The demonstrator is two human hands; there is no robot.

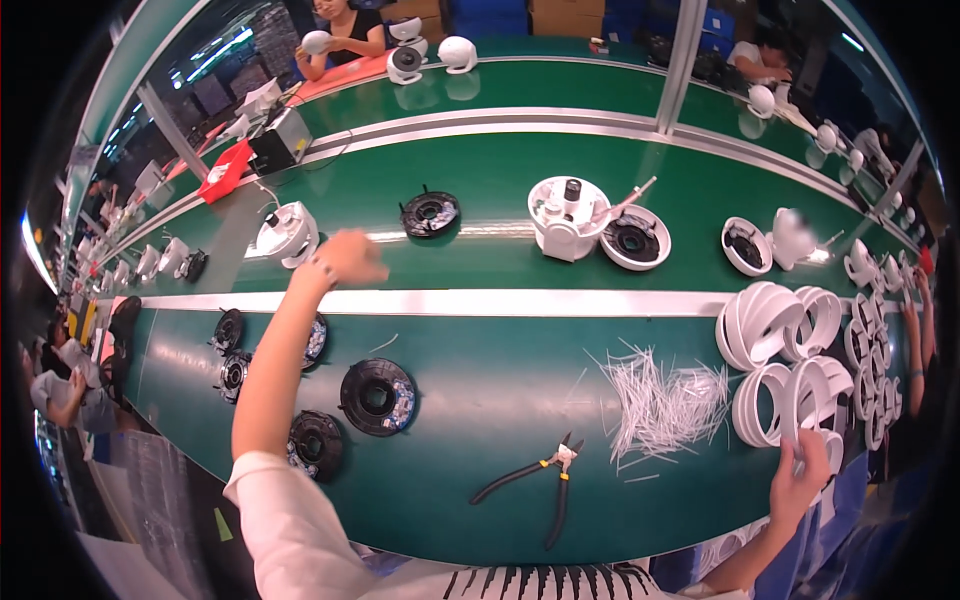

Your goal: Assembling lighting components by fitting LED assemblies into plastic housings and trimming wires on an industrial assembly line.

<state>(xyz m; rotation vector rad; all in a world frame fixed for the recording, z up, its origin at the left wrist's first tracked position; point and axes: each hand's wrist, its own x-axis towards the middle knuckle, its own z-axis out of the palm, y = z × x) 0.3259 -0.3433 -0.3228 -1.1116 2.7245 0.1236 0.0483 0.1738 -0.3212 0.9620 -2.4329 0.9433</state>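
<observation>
Pliers (566,456) have black handles (560,512), banded yellow. Right of them: white strips (655,405) and rings (737,330). Left of them: black discs (355,398). Under them: green bench (480,375). Nearer than them: white, black-striped shirt (420,582).

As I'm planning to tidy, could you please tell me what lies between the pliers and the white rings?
In the head view, a loose heap of thin white strips lies between the pliers and the white rings.

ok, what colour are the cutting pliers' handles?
The handles are black, with yellow sections near the cutting head. Best seen in the head view.
</observation>
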